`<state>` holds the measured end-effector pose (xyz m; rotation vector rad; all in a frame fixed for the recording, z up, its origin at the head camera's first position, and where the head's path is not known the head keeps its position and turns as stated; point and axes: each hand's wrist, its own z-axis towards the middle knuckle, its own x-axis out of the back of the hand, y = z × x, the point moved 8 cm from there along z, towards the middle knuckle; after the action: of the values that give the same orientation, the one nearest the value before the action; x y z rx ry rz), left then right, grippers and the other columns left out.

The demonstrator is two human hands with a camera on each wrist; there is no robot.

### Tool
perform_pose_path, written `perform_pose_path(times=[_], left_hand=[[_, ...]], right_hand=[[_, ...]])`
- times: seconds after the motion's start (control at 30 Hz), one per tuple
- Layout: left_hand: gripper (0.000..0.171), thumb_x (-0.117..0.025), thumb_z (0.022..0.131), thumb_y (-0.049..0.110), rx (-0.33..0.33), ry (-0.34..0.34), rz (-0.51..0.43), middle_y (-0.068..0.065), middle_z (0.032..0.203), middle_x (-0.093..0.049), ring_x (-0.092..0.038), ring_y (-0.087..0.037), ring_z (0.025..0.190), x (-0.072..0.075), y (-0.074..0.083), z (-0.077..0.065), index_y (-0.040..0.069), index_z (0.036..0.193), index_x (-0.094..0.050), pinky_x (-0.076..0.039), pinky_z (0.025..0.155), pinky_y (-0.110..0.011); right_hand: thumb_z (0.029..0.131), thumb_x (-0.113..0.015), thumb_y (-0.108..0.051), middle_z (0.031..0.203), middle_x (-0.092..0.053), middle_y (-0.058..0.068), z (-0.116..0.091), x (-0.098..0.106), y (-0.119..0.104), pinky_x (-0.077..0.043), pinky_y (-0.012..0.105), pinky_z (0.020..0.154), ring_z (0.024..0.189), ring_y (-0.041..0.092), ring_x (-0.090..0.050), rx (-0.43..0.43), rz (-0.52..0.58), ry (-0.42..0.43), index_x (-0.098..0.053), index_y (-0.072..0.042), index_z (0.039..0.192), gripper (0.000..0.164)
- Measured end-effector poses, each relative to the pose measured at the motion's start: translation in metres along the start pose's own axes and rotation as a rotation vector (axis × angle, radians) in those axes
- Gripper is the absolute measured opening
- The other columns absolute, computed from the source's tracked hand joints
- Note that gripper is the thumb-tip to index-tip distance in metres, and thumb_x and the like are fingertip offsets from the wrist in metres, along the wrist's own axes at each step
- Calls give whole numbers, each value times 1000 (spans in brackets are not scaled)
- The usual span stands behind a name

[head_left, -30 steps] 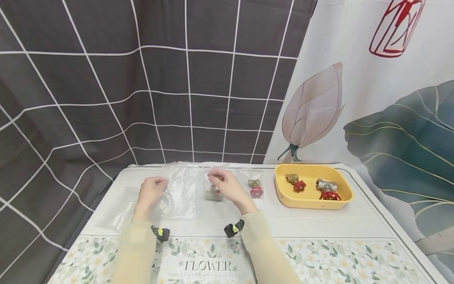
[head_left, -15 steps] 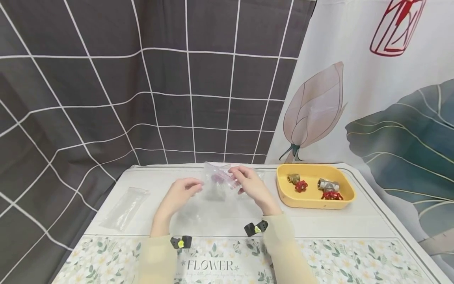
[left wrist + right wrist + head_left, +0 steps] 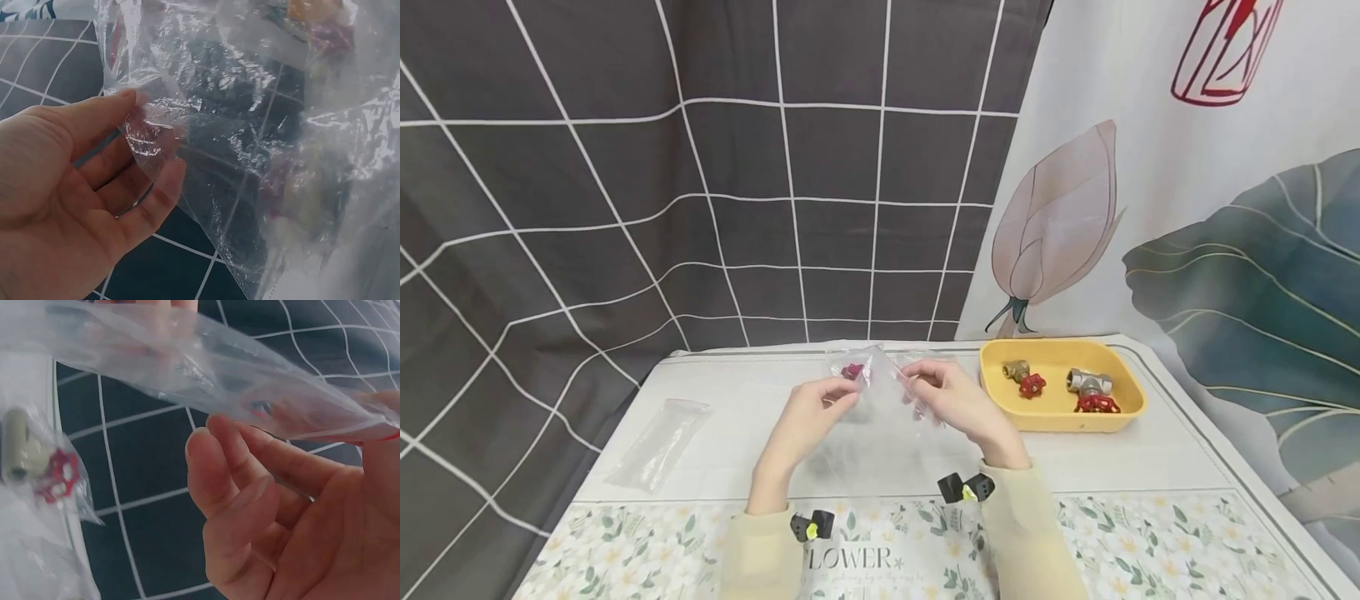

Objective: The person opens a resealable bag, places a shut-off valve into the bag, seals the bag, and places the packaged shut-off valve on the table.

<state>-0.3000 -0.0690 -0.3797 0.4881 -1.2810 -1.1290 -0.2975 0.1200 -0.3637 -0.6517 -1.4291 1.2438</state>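
Between my hands a clear zip-top plastic bag (image 3: 882, 408) is held up above the table. The left hand (image 3: 811, 415) pinches its edge between thumb and fingers; in the left wrist view, the clear film (image 3: 212, 144) spreads out from those fingers. My right hand (image 3: 961, 402) grips the opposite upper edge, where a red zip line shows in the right wrist view. Behind the bag lies a valve with a red handwheel (image 3: 852, 372), itself inside clear plastic. The right wrist view shows one bagged valve (image 3: 59, 475) more plainly. Another bagged valve is mostly hidden by the right hand.
A yellow tray (image 3: 1060, 422) at the right holds a brass valve (image 3: 1024, 377) and a silver valve (image 3: 1092, 390), both with red handwheels. A flat clear bag (image 3: 661, 443) lies at the left. Flowered cloth (image 3: 1150, 542) covers the table's front; dark checked curtain hangs behind.
The plastic bag has been lifted from the left and brought to the middle. The left hand has moved right and taken its edge; the right hand has shifted right, still holding it.
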Motion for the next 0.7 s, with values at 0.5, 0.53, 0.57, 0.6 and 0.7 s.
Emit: perform_pose_path(times=[0.5,0.53,0.57,0.6,0.7], left_hand=[[19,-63,97,30,35,170,70,2,84,-66,-62,-17,79,10,19,-3,12,95,-68,-51,73,-36],[22,-62,97,32,37,194,64,2,78,-64,-60,-17,73,11,23,-4,12,89,-67,-50,68,-35],[26,-61,97,34,40,203,54,2,72,-62,-58,-18,67,11,27,-5,13,83,-65,-49,64,-34],[32,-59,98,38,42,199,43,2,68,-60,-56,-18,62,9,31,-6,13,78,-63,-47,61,-34],[49,-52,99,49,53,122,14,3,59,-58,-54,-17,55,-3,40,-7,10,72,-62,-44,55,-33]], right_hand=[[94,-60,-4,67,-63,14,-7,5,-12,-40,24,40,49,15,-54,17,-215,75,-67,-1,103,12],[94,-60,-5,66,-62,12,-7,5,-14,-41,24,40,49,15,-54,20,-228,83,-67,-1,102,11],[94,-60,-5,64,-61,9,-8,5,-16,-41,25,40,48,15,-54,25,-244,88,-67,-1,102,11],[94,-60,-5,63,-60,7,-9,5,-18,-41,25,40,48,15,-54,28,-261,93,-67,-2,102,11],[93,-60,-6,61,-58,1,-10,4,-23,-41,26,41,49,14,-54,35,-309,98,-67,-3,102,11]])
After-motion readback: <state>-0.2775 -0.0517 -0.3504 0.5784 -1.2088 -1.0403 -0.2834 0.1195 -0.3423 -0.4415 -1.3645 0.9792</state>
